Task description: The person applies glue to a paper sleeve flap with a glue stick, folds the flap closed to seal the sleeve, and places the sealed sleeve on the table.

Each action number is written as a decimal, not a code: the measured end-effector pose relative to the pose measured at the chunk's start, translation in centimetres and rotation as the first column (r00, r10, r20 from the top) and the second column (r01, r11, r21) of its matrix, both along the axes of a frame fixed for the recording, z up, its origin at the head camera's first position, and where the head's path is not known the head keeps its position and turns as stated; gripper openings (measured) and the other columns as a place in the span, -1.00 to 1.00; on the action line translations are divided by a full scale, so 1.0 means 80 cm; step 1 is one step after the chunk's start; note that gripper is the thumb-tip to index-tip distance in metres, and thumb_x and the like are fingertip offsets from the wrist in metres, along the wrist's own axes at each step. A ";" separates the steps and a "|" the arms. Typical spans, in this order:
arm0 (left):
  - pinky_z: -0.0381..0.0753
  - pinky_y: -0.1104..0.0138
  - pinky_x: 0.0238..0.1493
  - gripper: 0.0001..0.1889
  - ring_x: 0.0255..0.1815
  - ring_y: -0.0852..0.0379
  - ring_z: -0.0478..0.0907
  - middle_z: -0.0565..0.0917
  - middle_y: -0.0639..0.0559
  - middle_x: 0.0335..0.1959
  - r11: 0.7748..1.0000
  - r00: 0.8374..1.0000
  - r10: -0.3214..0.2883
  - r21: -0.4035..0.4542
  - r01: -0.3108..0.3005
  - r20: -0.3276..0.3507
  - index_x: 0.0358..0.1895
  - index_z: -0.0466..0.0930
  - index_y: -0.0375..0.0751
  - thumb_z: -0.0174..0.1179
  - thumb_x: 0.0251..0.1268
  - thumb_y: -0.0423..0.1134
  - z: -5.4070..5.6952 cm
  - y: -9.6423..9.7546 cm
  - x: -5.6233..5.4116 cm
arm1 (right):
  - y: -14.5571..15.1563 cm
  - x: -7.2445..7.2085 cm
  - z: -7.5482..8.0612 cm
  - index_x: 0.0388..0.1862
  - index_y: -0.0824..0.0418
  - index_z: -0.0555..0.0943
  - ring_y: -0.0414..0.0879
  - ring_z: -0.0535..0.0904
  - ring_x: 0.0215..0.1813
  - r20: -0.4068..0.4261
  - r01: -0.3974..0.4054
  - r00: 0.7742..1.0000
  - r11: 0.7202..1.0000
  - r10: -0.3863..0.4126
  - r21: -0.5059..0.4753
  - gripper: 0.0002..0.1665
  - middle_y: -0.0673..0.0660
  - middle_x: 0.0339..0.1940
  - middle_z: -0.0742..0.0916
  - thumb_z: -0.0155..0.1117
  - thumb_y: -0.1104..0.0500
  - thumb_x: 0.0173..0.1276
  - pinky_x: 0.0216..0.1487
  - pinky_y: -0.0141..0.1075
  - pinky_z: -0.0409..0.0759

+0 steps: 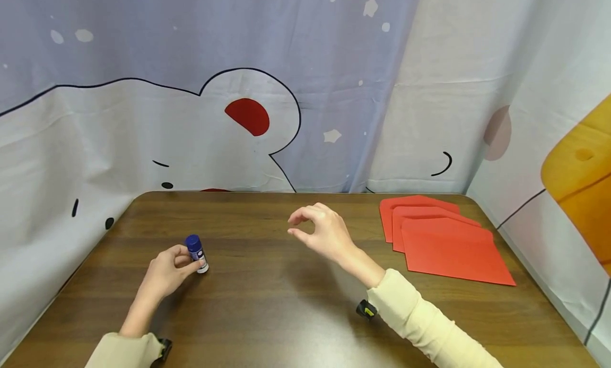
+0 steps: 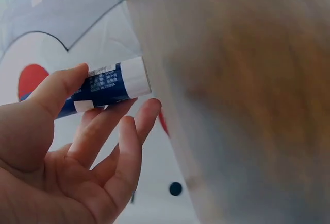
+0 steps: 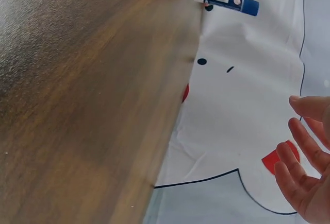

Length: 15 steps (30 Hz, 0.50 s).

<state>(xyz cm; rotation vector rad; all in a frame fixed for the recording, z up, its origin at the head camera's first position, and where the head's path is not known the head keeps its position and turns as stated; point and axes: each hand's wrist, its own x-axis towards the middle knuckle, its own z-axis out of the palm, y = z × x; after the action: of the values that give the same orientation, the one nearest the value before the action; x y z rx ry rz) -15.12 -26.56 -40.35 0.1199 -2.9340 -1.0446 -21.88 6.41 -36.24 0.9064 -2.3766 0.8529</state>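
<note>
On the left side of the wooden table, my left hand (image 1: 164, 274) pinches a glue stick (image 1: 193, 244) between thumb and fingers. The stick has a dark blue cap, a blue label and a white base. It stands nearly upright, cap on top. In the left wrist view, the thumb presses on the label of the glue stick (image 2: 107, 84), and the other fingers curve below it. My right hand (image 1: 328, 233) is raised over the middle of the table, holding nothing, with fingers loosely curved and the thumb apart from them.
Three red envelopes (image 1: 453, 248) lie overlapped at the right side of the brown wooden table (image 1: 267, 304). Behind the table's back edge hangs a printed curtain (image 1: 334, 92) with cartoon shapes. It also runs along the left and right sides.
</note>
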 end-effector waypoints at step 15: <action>0.67 0.40 -0.33 -0.74 -0.35 0.06 0.73 0.76 -0.14 -0.34 0.989 0.956 -0.061 0.115 0.098 -0.288 -0.27 0.65 -0.27 0.46 0.00 -0.24 0.030 0.070 0.002 | -0.009 0.017 0.013 -0.14 0.00 0.71 -0.26 0.62 -0.22 0.011 -0.032 0.999 0.999 0.032 0.014 -0.77 -0.12 -0.32 0.76 0.40 0.06 0.20 -0.20 -0.35 0.53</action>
<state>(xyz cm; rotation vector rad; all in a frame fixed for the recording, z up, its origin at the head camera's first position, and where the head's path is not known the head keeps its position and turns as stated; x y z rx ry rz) -14.98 -20.94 -37.95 -0.1365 -2.6341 -1.1523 -20.53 5.67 -35.19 0.9504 -2.3859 0.8564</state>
